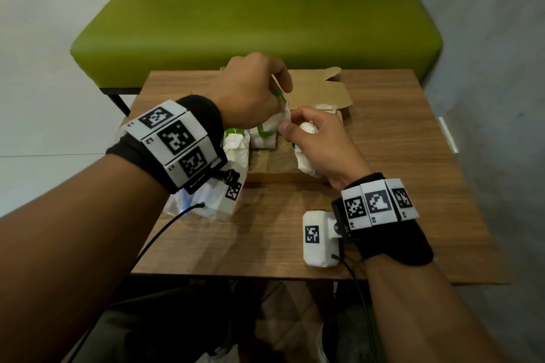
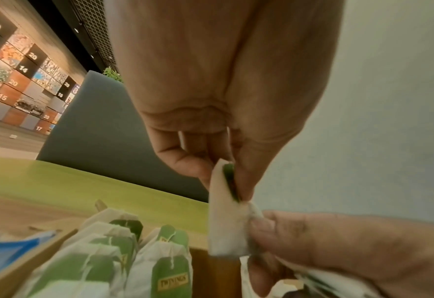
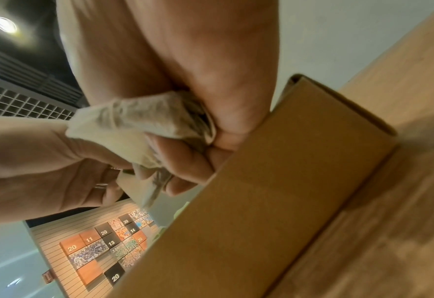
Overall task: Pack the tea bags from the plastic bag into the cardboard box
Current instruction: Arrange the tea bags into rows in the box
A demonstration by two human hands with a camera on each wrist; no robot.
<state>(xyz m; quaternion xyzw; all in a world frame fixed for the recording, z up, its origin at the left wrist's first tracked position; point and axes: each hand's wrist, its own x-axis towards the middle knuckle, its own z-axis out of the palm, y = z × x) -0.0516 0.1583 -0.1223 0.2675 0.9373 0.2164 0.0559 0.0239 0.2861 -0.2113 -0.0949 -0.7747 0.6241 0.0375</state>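
left hand [image 1: 247, 91] grip: pinches tea bag [image 2: 226, 221] over cardboard box [image 1: 274, 168] | right hand [image 1: 318, 141] grip: clutches tea bags bunch [image 3: 139, 121] | risk: tangled strings, bags dropping onto worktop

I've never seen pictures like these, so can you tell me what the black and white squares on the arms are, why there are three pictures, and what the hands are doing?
The squares are markers on wristbands holding small cameras. One picture comes from a head camera, the others from each wrist. On the wooden table sits an open cardboard box with tea bags inside. The left hand pinches one tea bag; the right hand grips a bunch of tea bags.
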